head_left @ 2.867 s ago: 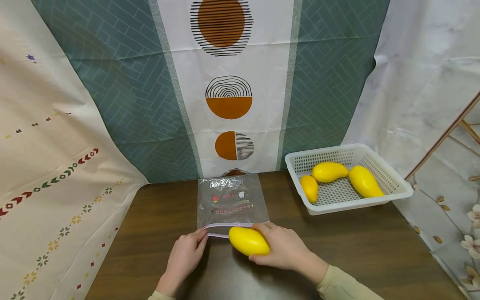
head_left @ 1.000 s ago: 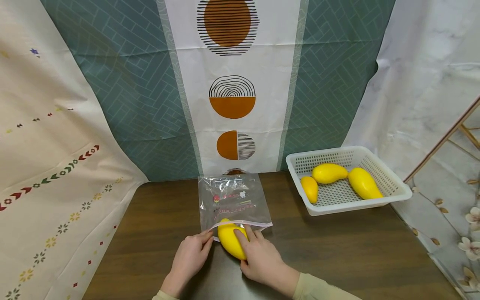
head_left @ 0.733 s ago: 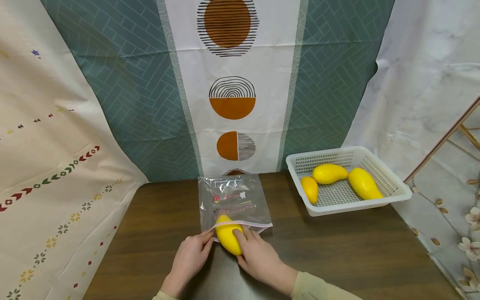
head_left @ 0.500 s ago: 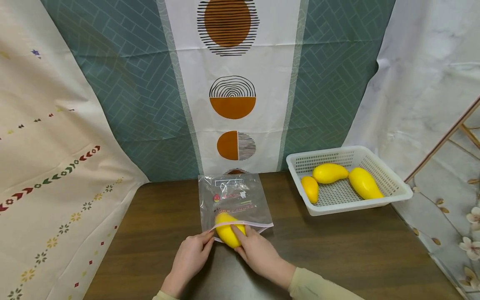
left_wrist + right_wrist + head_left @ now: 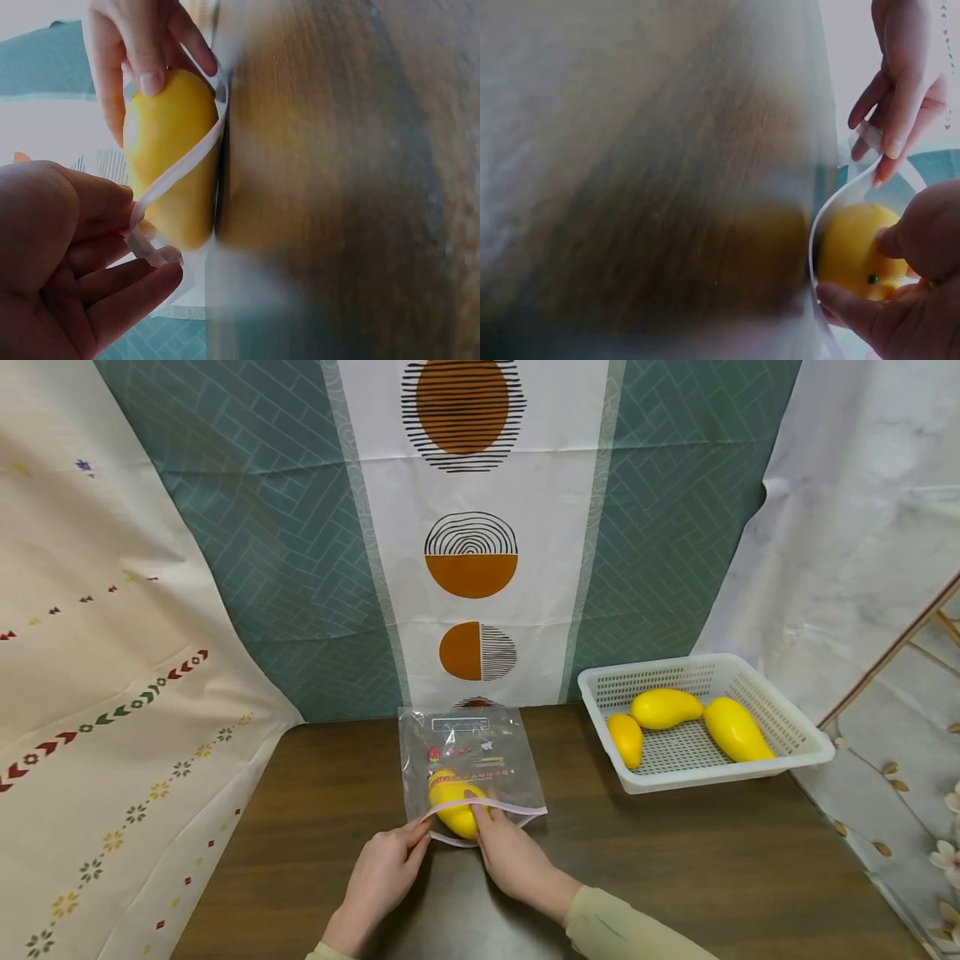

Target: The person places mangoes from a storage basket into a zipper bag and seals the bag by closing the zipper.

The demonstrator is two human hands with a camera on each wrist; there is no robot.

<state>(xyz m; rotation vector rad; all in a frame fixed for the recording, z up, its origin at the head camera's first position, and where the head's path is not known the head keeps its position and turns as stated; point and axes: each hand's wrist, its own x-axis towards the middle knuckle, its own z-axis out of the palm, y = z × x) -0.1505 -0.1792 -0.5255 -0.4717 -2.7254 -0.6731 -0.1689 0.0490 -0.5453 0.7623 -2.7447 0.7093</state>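
A clear zip bag (image 5: 517, 752) with a pinkish-white zip strip and printed pictures lies flat on the table, its mouth toward me. My left hand (image 5: 381, 870) pinches the left corner of that mouth; in the left wrist view the strip (image 5: 180, 169) runs out from between thumb and fingers. A yellow mango (image 5: 452, 791) lies mostly inside the bag, its near end at the opening. My right hand (image 5: 517, 860) holds the mango, fingers reaching in past the strip. The right wrist view shows thumb and fingers around the end of the mango (image 5: 847, 247) with a small dark spot.
At the back right stands a white perforated basket (image 5: 813, 747) with 3 more yellow mangoes (image 5: 735, 728) in it. The brown wooden table (image 5: 675, 868) ends at a patterned cloth backdrop (image 5: 337, 610), with cloths along both sides too.
My right hand has carried the mango from in front of the bag's mouth forward and left into the bag. My left hand keeps its pinch on the corner. The basket's mangoes stay put.
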